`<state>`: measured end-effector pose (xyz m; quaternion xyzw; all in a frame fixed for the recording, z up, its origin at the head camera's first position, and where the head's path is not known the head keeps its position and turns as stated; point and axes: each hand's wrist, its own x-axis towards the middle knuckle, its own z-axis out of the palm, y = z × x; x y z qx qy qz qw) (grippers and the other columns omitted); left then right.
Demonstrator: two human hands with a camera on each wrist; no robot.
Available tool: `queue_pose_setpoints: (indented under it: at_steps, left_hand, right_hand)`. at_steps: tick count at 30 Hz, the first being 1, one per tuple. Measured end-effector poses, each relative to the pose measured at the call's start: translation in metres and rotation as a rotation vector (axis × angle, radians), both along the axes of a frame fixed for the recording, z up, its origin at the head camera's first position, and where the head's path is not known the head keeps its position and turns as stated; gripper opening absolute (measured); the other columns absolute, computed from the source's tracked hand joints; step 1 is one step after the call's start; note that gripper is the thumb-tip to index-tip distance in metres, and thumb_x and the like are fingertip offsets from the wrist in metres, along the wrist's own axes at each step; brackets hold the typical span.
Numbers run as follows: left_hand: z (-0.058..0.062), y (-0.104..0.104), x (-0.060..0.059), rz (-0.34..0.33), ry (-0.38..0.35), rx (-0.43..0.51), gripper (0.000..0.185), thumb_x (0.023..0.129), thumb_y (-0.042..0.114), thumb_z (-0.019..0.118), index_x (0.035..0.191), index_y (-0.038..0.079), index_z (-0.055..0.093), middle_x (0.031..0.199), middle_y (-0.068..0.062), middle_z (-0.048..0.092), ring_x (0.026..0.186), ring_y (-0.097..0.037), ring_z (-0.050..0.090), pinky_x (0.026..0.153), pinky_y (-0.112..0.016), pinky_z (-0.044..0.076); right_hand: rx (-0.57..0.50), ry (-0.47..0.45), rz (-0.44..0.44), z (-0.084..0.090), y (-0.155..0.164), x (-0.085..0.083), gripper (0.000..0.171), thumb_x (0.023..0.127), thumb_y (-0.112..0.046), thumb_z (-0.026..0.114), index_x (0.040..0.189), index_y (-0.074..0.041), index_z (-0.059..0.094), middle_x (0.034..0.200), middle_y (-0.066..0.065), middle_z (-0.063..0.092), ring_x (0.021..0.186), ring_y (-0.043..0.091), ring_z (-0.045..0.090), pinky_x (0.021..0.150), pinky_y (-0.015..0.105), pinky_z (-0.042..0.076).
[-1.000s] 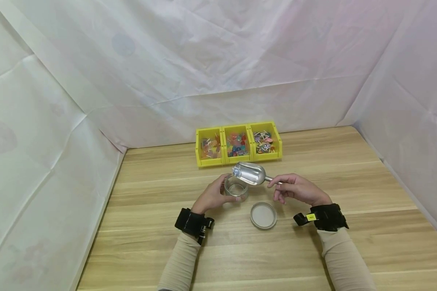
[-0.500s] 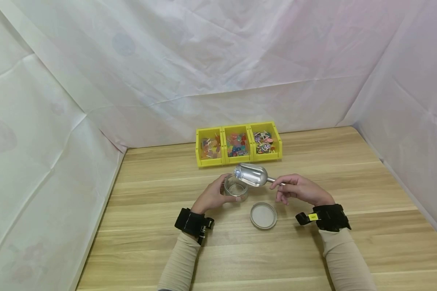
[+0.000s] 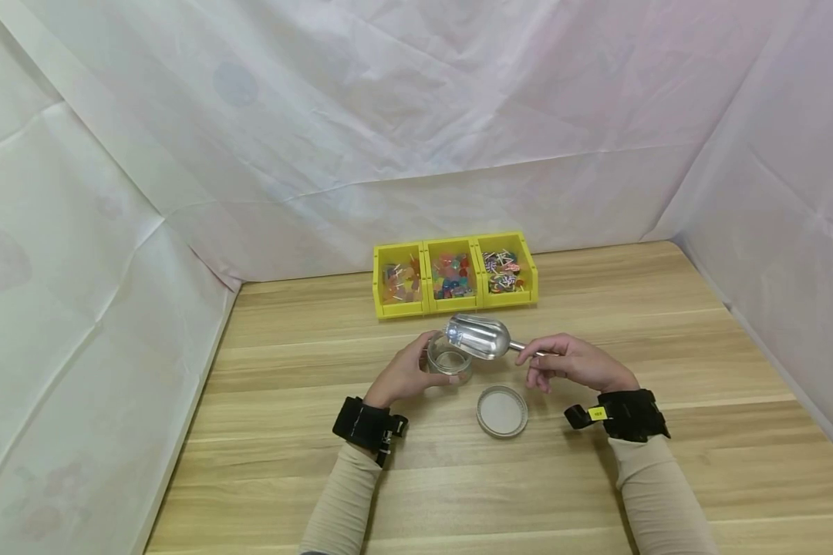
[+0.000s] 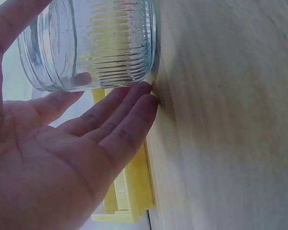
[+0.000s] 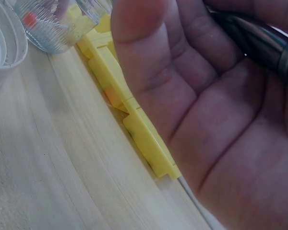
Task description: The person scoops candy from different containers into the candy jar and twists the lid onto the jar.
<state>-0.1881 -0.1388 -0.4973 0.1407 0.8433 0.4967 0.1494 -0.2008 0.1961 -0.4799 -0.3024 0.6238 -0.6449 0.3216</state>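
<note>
Your right hand (image 3: 575, 362) pinches the metal scoop (image 3: 481, 337); left hand (image 3: 404, 375) cups the glass jar (image 3: 449, 361); tip toward nine o'clock, centred.

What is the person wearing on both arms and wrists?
Both forearms are in close-fitting beige sleeves. The left wrist band is a black strap with a small camera unit. The right wrist band is black too, and its unit bears a small yellow label.
</note>
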Motion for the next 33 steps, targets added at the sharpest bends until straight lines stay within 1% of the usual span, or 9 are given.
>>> queue_pose_setpoints:
  at_steps: [3,5,8,15,18,24,28,31,33]
  left_hand:
    - [-0.0003,-0.0001,0.0001,0.001,-0.003,-0.003,0.081,0.076,0.026,0.088,0.145,0.028,0.045,0.144,-0.003,0.053,0.135,-0.028,0.046,0.112,-0.052,0.035]
    - [-0.0007,-0.0004,0.0,0.0,-0.004,-0.004,0.081,0.076,0.026,0.088,0.144,0.028,0.045,0.144,-0.003,0.054,0.135,-0.028,0.047,0.112,-0.053,0.035]
    - [-0.0013,-0.0011,-0.0003,-0.002,-0.002,-0.008,0.08,0.076,0.027,0.088,0.144,0.029,0.046,0.142,-0.003,0.055,0.134,-0.028,0.048,0.112,-0.053,0.036]
    - [-0.0003,-0.0013,-0.0005,-0.005,-0.008,-0.008,0.08,0.077,0.028,0.087,0.144,0.028,0.045,0.143,-0.002,0.054,0.134,-0.027,0.048,0.112,-0.052,0.036]
    - [0.0002,-0.0009,-0.0008,-0.005,-0.01,-0.01,0.08,0.077,0.028,0.087,0.145,0.028,0.045,0.145,-0.002,0.053,0.135,-0.026,0.047,0.112,-0.05,0.037]
    - [-0.0008,-0.0007,-0.0014,-0.011,0.0,0.008,0.082,0.076,0.025,0.088,0.145,0.025,0.045,0.144,-0.004,0.053,0.132,-0.027,0.049,0.111,-0.049,0.038]
    - [-0.0016,-0.0006,-0.002,-0.013,0.008,0.004,0.082,0.075,0.024,0.088,0.146,0.024,0.045,0.144,-0.005,0.053,0.132,-0.027,0.05,0.111,-0.048,0.038]
    - [-0.002,-0.0006,-0.0021,-0.011,0.01,-0.006,0.083,0.075,0.025,0.088,0.146,0.024,0.045,0.144,-0.005,0.053,0.132,-0.027,0.049,0.111,-0.048,0.038]
    - [-0.002,-0.0008,-0.0018,-0.008,0.01,-0.012,0.083,0.075,0.026,0.088,0.146,0.025,0.045,0.145,-0.004,0.053,0.132,-0.026,0.049,0.111,-0.048,0.038]
  right_hand:
    - [0.006,0.01,0.002,-0.0013,0.0004,-0.0005,0.025,0.105,-0.005,0.045,0.118,0.003,0.063,0.09,0.014,0.073,0.074,0.016,0.067,0.064,0.03,0.058]
    - [0.006,0.023,0.008,-0.0018,0.0008,-0.0009,0.025,0.105,-0.005,0.045,0.119,0.009,0.06,0.09,0.015,0.073,0.074,0.016,0.067,0.065,0.03,0.058]
    - [0.007,0.044,0.019,-0.0025,0.0015,-0.0015,0.026,0.105,-0.004,0.044,0.119,0.012,0.058,0.091,0.015,0.072,0.075,0.016,0.067,0.065,0.031,0.058]
    - [0.041,0.061,0.019,-0.0022,0.003,-0.0019,0.024,0.104,-0.004,0.046,0.119,0.004,0.063,0.091,0.017,0.072,0.075,0.016,0.067,0.065,0.032,0.058]
    - [0.061,0.075,0.017,-0.0023,0.0032,-0.002,0.024,0.104,-0.007,0.047,0.119,0.004,0.063,0.092,0.018,0.072,0.075,0.016,0.067,0.064,0.033,0.058]
    - [0.07,0.138,0.041,-0.0006,0.0025,-0.0021,0.024,0.104,-0.007,0.047,0.12,0.004,0.062,0.093,0.022,0.07,0.075,0.028,0.066,0.064,0.036,0.058]
    - [0.08,0.153,0.047,0.0016,0.0018,-0.0009,0.026,0.104,-0.008,0.048,0.119,0.009,0.06,0.093,0.026,0.068,0.075,0.038,0.063,0.064,0.039,0.058]
    - [0.098,0.156,0.04,0.0022,0.0015,-0.0001,0.028,0.104,-0.008,0.049,0.119,0.014,0.058,0.093,0.027,0.068,0.075,0.038,0.063,0.064,0.04,0.058]
    - [0.107,0.157,0.036,0.0023,0.0013,0.0001,0.028,0.104,-0.008,0.049,0.119,0.014,0.058,0.093,0.026,0.069,0.075,0.038,0.063,0.064,0.041,0.058]
